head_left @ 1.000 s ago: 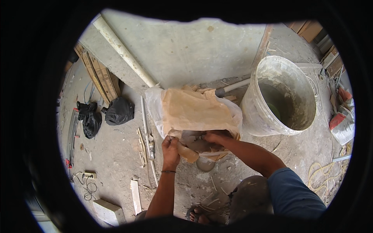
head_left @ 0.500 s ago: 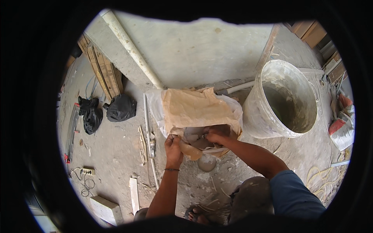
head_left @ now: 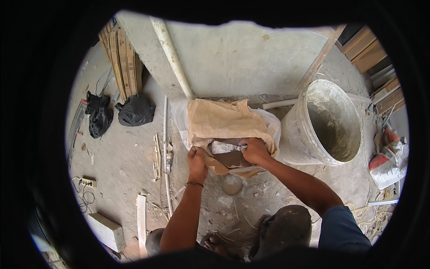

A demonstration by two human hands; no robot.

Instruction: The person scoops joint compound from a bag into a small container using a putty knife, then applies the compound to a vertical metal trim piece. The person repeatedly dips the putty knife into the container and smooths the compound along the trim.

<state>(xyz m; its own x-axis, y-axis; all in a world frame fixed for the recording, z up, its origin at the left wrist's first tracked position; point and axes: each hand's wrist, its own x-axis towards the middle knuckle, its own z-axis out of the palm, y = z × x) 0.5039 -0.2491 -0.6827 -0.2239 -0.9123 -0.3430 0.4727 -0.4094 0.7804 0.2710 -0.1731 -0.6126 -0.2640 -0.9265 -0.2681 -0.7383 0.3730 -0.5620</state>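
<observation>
An opened brown paper sack (head_left: 224, 119) lies on the ground in front of me, with white sheeting around its sides. Through its torn mouth shows grey powder (head_left: 233, 158). My left hand (head_left: 197, 163) is closed on the near left edge of the paper. Inside the opening, my right hand (head_left: 256, 151) grips the handle of a powder-coated trowel (head_left: 223, 147). Its pale blade points left over the powder; the exact shape of the blade is hard to make out.
A large plaster-smeared bucket (head_left: 291, 134) stands right of the sack. Black bags (head_left: 136, 111) and long cartons (head_left: 127, 67) are at the far left. A thin pipe (head_left: 166, 134) runs left of the sack. A block (head_left: 107, 231) lies near left; a red-white sack (head_left: 387, 166) lies right.
The trowel's blade has come into plain sight above the powder, and my right hand has shifted a little to the right. My left hand still holds the paper edge. The view has tilted.
</observation>
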